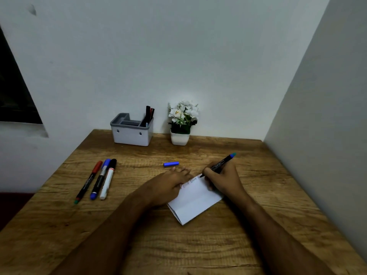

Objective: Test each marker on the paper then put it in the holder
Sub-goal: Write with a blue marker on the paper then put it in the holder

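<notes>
1. Paper [195, 201] lay nearest me, my left hand [170, 184] flat on it.
2. My right hand [222, 178] gripped the marker [219, 164] — tip on the paper's far edge, tail slanting up-right.
3. Its blue cap [171, 164] lay just beyond my left fingers — the holder [131, 133] farther back-left.

This looks like a small desk nook in a home or a modest office. A wood-grain counter [139, 225] sits pushed into a corner of plain pale walls [178, 56]. At its back edge stand a grey-and-white holder [131, 133] with pens in one compartment and a small potted plant [181, 124] with white flowers; markers [99, 179] and a folded paper [195, 199] lie on the wood.
</notes>
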The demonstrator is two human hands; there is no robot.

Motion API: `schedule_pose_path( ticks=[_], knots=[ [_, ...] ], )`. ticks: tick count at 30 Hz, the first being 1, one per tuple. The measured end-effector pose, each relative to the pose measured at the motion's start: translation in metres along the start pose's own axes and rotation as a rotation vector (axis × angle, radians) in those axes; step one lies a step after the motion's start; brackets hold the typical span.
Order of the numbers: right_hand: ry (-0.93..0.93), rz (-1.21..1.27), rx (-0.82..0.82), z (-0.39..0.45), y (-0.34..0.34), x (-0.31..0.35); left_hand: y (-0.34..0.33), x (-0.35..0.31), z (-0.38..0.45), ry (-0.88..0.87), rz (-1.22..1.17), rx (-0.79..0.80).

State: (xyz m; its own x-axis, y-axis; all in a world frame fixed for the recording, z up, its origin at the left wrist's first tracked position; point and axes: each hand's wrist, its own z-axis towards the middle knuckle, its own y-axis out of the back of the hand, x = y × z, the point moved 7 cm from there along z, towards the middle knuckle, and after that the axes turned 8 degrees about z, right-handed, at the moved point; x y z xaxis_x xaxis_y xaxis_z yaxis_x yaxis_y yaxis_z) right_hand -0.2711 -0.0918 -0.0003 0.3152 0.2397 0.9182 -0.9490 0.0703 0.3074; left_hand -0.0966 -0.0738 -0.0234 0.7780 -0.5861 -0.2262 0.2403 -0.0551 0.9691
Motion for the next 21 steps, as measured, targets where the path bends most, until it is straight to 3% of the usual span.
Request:
schedule_pose_path(
  ticks=[11, 14, 18, 21],
  knots=[
    [-0.031, 0.043, -0.013, -0.02, 0.002, 0.013, 0.016, -0.002, 0.003, 0.033, -0.004, -0.035],
    [-0.028, 0.081, -0.015, -0.016, 0.005, 0.017, 0.034, 0.002, 0.005, 0.064, 0.041, -0.175],
    [-0.015, 0.132, -0.013, -0.009, 0.009, 0.024, 0.056, 0.023, 0.011, 0.276, 0.114, -0.372],
    [0.003, 0.186, -0.024, -0.005, 0.009, 0.028, 0.05, 0.028, 0.021, 0.362, 0.244, -0.217]
  ],
)
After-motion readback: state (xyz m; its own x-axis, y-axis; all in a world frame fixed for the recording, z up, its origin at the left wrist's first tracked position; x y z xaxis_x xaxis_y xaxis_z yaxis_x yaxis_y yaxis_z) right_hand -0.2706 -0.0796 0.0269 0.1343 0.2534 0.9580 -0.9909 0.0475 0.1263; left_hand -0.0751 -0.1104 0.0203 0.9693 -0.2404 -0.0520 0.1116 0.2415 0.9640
